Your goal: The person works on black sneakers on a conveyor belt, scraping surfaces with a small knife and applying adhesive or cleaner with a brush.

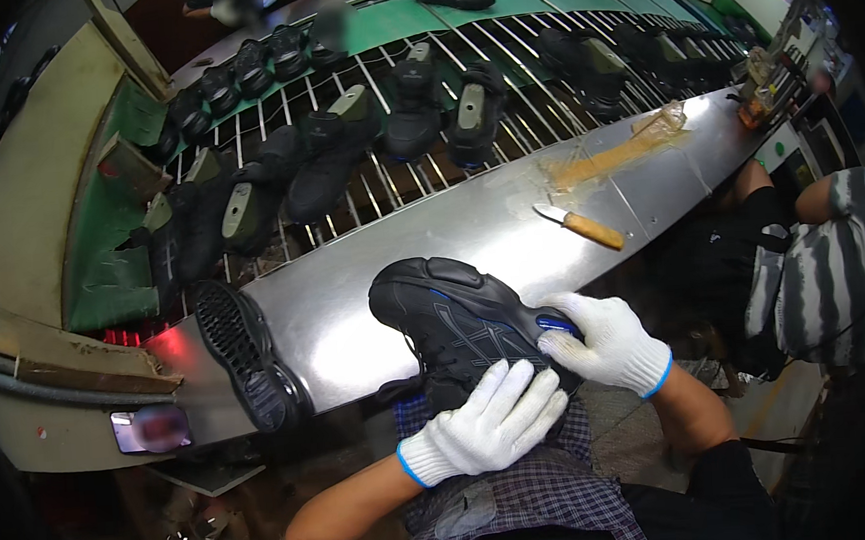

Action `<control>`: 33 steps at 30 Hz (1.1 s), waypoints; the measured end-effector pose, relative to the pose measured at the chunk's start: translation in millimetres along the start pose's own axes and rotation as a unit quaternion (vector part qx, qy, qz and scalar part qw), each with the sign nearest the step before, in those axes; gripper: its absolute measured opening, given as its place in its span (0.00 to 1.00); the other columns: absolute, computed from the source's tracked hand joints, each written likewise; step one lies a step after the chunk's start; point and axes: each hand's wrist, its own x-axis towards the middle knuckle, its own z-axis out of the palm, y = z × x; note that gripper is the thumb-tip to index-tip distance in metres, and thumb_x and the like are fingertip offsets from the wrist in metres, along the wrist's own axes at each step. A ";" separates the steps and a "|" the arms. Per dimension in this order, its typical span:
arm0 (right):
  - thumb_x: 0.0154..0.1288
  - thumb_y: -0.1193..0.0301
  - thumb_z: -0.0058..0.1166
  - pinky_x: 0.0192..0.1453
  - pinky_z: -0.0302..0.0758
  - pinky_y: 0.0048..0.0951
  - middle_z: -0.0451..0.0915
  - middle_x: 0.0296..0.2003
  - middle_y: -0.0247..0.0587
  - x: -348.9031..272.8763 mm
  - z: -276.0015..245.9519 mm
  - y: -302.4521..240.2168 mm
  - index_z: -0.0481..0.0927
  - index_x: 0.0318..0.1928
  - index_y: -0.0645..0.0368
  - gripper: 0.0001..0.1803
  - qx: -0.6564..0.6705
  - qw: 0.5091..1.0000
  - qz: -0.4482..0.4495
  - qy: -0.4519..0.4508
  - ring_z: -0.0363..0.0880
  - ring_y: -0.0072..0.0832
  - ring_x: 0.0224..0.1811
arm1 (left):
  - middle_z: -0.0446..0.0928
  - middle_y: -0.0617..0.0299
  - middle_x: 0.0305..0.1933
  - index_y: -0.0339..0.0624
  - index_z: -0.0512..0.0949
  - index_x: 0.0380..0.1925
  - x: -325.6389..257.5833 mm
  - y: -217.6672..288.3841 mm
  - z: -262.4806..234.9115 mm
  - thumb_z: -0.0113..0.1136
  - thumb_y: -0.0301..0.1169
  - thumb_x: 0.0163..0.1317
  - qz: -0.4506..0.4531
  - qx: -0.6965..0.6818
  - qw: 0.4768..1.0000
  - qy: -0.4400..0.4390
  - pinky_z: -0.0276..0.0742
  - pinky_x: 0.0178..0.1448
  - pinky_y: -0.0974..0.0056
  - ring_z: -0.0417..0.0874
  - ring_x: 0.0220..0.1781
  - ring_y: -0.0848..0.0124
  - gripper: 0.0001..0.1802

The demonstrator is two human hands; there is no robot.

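A black sneaker with blue accents is tilted on its side over the metal table's near edge, its toe to the left and its sole edge facing away from me. My right hand, in a white knit glove, grips the sole near the arch, the thumb over the blue part. Flat against the shoe's upper lies my gloved left hand, fingers stretched out. The heel end is partly hidden by my hands. Beyond the shoe lies a knife with a wooden handle.
Another black shoe lies sole up at the left, near a phone. Several black shoes on lasts stand on a rack of metal rods. Brown tape covers part of the table. A person in striped clothing is at the right.
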 end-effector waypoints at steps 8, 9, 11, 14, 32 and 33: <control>0.75 0.53 0.55 0.47 0.84 0.47 0.87 0.34 0.56 70.8 -2.0 -23.9 0.86 0.52 0.62 0.23 -0.108 0.987 -0.094 -0.079 0.89 0.52 0.38 | 0.87 0.52 0.54 0.43 0.87 0.52 -7.7 -15.5 2.4 0.65 0.37 0.66 -0.045 0.056 0.997 0.023 0.87 0.59 0.52 0.88 0.54 0.55 0.18; 0.75 0.53 0.55 0.47 0.84 0.47 0.88 0.35 0.56 83.9 -0.9 -16.5 0.86 0.51 0.61 0.23 -0.095 0.987 -0.115 -0.064 0.89 0.53 0.38 | 0.86 0.52 0.55 0.42 0.87 0.52 -1.2 -20.0 0.7 0.65 0.37 0.66 -0.057 0.065 0.996 0.032 0.87 0.60 0.52 0.88 0.54 0.54 0.18; 0.79 0.46 0.49 0.52 0.82 0.49 0.88 0.37 0.59 104.7 -11.4 -25.3 0.86 0.50 0.60 0.29 -0.108 0.988 -0.060 -0.096 0.89 0.54 0.44 | 0.85 0.52 0.59 0.41 0.85 0.57 3.1 -26.5 -0.2 0.65 0.39 0.65 -0.080 0.082 0.993 0.040 0.87 0.62 0.51 0.88 0.57 0.53 0.23; 0.84 0.48 0.40 0.67 0.76 0.45 0.85 0.55 0.60 136.6 0.8 -9.9 0.80 0.63 0.61 0.30 -0.038 0.986 -0.083 -0.142 0.83 0.55 0.60 | 0.85 0.53 0.61 0.43 0.85 0.58 -4.7 -28.5 -3.7 0.64 0.41 0.65 -0.060 0.079 0.995 0.026 0.86 0.65 0.51 0.87 0.59 0.54 0.23; 0.83 0.39 0.29 0.68 0.75 0.50 0.86 0.53 0.64 201.6 23.8 -82.8 0.82 0.57 0.65 0.41 -0.152 0.958 -0.139 -0.202 0.84 0.60 0.59 | 0.84 0.52 0.63 0.43 0.85 0.58 -38.2 -25.4 -9.3 0.63 0.41 0.66 -0.059 0.053 0.996 0.034 0.84 0.67 0.50 0.87 0.62 0.55 0.23; 0.83 0.39 0.29 0.69 0.75 0.50 0.86 0.54 0.64 211.3 32.2 -80.2 0.82 0.58 0.65 0.41 -0.139 0.961 -0.159 -0.178 0.83 0.61 0.59 | 0.84 0.52 0.63 0.43 0.85 0.58 -40.2 -24.3 -8.1 0.63 0.41 0.66 -0.059 0.052 0.996 0.039 0.84 0.68 0.50 0.87 0.62 0.56 0.23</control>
